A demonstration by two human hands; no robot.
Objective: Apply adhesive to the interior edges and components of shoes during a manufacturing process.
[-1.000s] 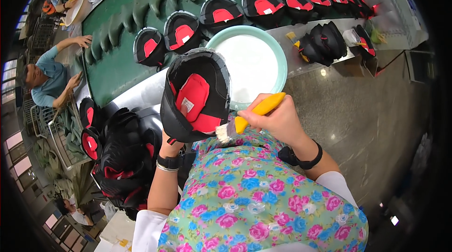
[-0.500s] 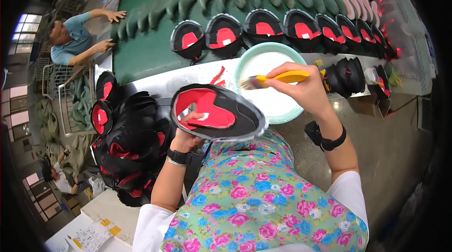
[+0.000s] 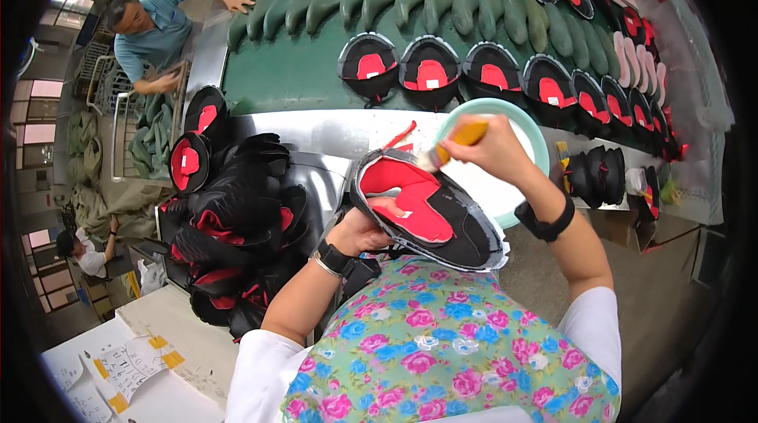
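Head view: nearest, at the lower edge, lies a floral apron (image 3: pixel 442 344) over white sleeves, from which both forearms rise. The left hand (image 3: pixel 365 227), with a dark wristband below it, is closed around the underside of a black shoe upper (image 3: pixel 430 214) with a red lining, holding it tilted with the open inside facing up, just above the apron. The right hand (image 3: pixel 493 148), with a black watch (image 3: pixel 545 221) on its wrist, is closed on a brush (image 3: pixel 452 144) with a yellow handle; the bristles touch the upper's rim at its far edge, just left of that hand. Directly beyond and under the right hand sits a pale green basin (image 3: pixel 530 139) with a white inside, on the steel bench (image 3: pixel 316 129). Left of the left hand a heap of black and red uppers (image 3: pixel 237 225) is stacked on the bench. Right of the right hand stand a few more black pieces (image 3: pixel 596 176). Beyond the bench runs a green belt (image 3: pixel 292 67) carrying a row of black and red uppers (image 3: pixel 430 67) and, farther off, green shoe lasts (image 3: pixel 410 0). At the far left of the belt a person in a blue shirt (image 3: pixel 150 28) leans with one hand on it.
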